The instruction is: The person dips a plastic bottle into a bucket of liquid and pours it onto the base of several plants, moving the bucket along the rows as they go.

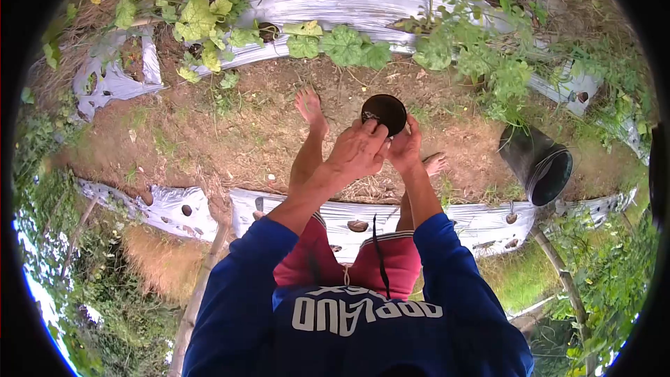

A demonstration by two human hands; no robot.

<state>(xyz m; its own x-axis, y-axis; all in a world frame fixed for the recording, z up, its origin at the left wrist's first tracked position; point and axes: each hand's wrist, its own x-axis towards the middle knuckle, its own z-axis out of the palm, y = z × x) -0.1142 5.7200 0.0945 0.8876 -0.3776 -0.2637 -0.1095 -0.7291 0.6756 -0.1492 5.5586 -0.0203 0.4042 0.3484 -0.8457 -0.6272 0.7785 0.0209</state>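
Note:
A small round black cup (384, 113) is held over the soil path, its dark opening facing up. My right hand (405, 145) wraps round the cup's right and lower side. My left hand (359, 148) is at its lower left rim, with bent fingers pressed together and reaching over the opening. Small pale bits show inside the cup beside those fingertips. What the left fingers pinch, if anything, is too small to tell.
A black bucket (536, 164) lies tipped on its side at the right. Silver plastic sheeting (335, 7) with holes and leafy plants (345, 45) lines the far side. More sheeting (474, 223) runs near my legs, and wooden poles (202, 293) slant at both sides.

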